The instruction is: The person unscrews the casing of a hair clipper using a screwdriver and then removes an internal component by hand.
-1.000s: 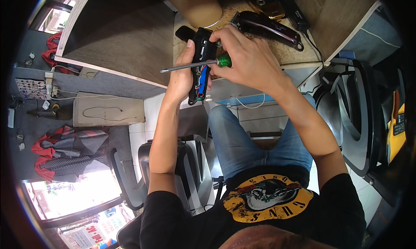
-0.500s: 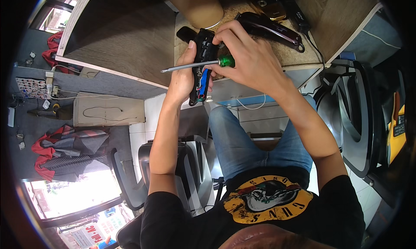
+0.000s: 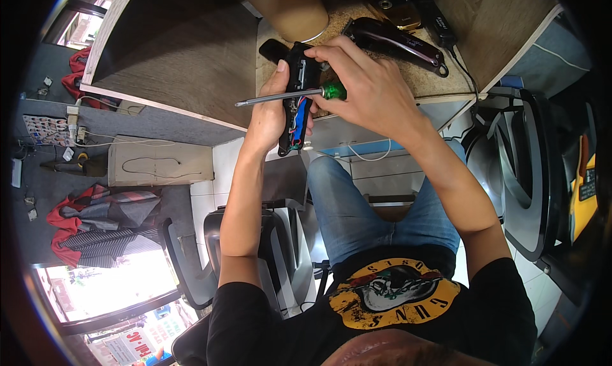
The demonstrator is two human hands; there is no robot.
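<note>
Black device casing [image 3: 298,79], lying open along its face, is held up in front of the table [image 3: 433,82], near its front edge and above the person's knees; a blue part [image 3: 298,125] and thin coloured wires show in its lower half; the left hand [image 3: 266,117] grips it from the left, the thumb along the near edge and the other fingers wrapped beneath; the right hand [image 3: 376,92] has its fingers bent at the casing's upper right side, the fingertips partly hidden, and keeps a screwdriver [image 3: 287,97] gripped by its green handle; the metal shaft crosses over the casing, its tip pointing left beyond the left hand; on the table, a small black piece [image 3: 273,50] lies just behind the casing; a dark purple hair clipper [image 3: 398,44] lies beyond the right hand, near a gold-coloured object [image 3: 396,12] and a black corded device [image 3: 437,25]; a tan cylinder [image 3: 287,9] stands behind the casing.
</note>
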